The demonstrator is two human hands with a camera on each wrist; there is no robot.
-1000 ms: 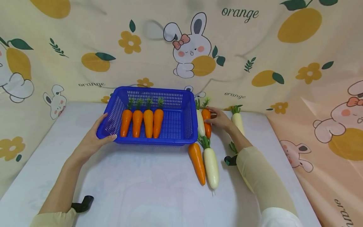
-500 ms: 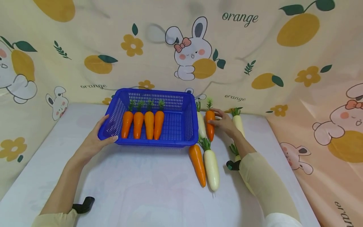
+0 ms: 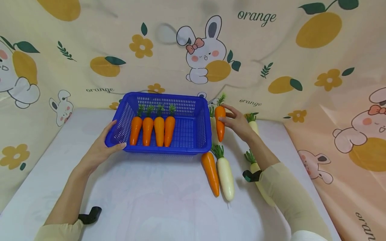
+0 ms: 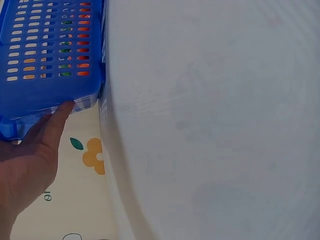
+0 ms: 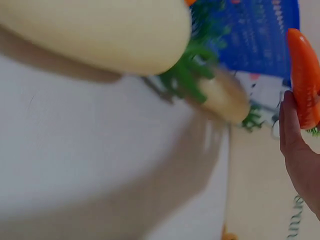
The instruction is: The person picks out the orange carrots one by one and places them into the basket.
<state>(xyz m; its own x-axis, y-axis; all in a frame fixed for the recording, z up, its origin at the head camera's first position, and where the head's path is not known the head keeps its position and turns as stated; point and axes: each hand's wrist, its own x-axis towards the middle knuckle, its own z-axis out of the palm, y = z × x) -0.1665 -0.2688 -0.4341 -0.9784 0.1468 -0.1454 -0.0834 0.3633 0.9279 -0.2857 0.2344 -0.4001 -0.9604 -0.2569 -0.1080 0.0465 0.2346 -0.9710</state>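
Note:
My right hand (image 3: 239,125) pinches an orange carrot (image 3: 220,122) with a green top, between thumb and fingers. The carrot hangs tip down above a white radish (image 3: 213,132), partly hiding it, just right of the blue plastic basket (image 3: 169,150). In the right wrist view the carrot (image 5: 303,75) stands against the fingers of the hand (image 5: 300,155). My left hand (image 3: 94,152) holds the basket's near left corner, thumb along the front rim, fingers at the left side. Several carrots (image 3: 147,131) lie side by side in the basket's left part; its right part shows bare floor.
Right of the basket, a loose carrot (image 3: 210,174) lies beside a white radish (image 3: 225,179). Two more radishes lie farther right, one (image 3: 263,189) partly under my right forearm. A printed cloth (image 3: 169,67) rises behind the white table (image 3: 150,201).
My right hand has taken the carrot from beside the radish, first shifting it right, then lifting it up off the table. The left hand and the basket have stayed in place.

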